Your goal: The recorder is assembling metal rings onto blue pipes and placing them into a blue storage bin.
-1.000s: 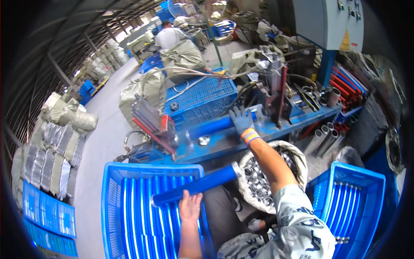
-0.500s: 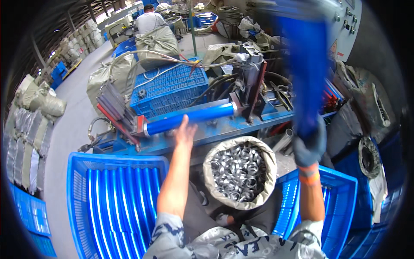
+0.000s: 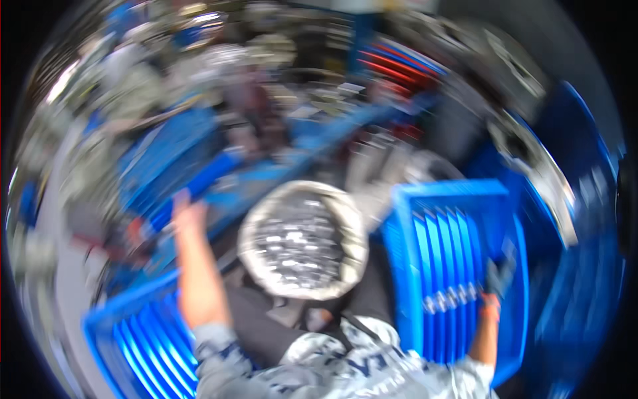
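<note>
My left hand (image 3: 189, 214), bare and blurred, is at the blue tube (image 3: 211, 174) that lies slantwise on the bench fixture. Its fingers are smeared by motion, so whether they grip the tube cannot be made out. Inside the right-hand blue crate (image 3: 452, 189), my right hand (image 3: 500, 276) wears a grey glove with an orange band at the wrist. Its fingers look apart, beside a row of shiny blue tubes (image 3: 444, 246). Between my knees stands a pale sack (image 3: 249, 243) full of small silvery metal rings (image 3: 299, 243).
A second blue crate (image 3: 100, 326) with more blue tubes is at the lower left. The blue workbench (image 3: 319, 143) runs diagonally behind the sack, with a blue crate (image 3: 169, 156) beyond it. Red rods (image 3: 399, 70) lie at the back. Motion blurs much of the background.
My right hand has come down from above the bench into the right crate; the blue tube it held up no longer shows in it. The whole view has swung to the right.
</note>
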Demonstrator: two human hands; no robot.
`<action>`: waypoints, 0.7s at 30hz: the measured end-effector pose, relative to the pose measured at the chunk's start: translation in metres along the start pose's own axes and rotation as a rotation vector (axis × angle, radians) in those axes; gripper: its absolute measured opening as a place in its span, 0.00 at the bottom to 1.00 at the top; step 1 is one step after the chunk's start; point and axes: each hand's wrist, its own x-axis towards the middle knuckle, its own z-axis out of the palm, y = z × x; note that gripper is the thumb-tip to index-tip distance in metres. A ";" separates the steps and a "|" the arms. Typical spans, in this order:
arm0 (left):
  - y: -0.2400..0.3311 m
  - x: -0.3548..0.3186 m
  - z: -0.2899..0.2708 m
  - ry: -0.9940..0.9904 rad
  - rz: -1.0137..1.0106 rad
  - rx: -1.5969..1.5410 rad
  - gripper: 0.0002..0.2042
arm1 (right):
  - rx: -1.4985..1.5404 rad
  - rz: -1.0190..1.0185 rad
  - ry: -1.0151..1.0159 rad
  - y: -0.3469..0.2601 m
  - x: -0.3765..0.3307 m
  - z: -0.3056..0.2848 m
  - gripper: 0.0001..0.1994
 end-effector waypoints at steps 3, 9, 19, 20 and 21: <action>-0.006 -0.031 -0.012 0.310 -0.416 -0.625 0.38 | -0.490 -0.159 0.106 0.043 -0.027 -0.012 0.45; 0.041 -0.170 -0.035 0.427 -0.301 -0.187 0.28 | -0.808 0.131 0.088 0.183 -0.038 -0.052 0.45; 0.149 -0.486 -0.028 0.534 -0.196 0.957 0.21 | -0.905 0.288 -0.063 0.360 0.000 -0.086 0.48; 0.152 -0.486 -0.023 0.507 -0.190 0.992 0.21 | -0.885 0.221 0.020 0.369 -0.006 -0.091 0.48; 0.150 -0.499 -0.026 0.494 -0.065 1.098 0.20 | -0.825 0.139 0.104 0.368 -0.012 -0.091 0.47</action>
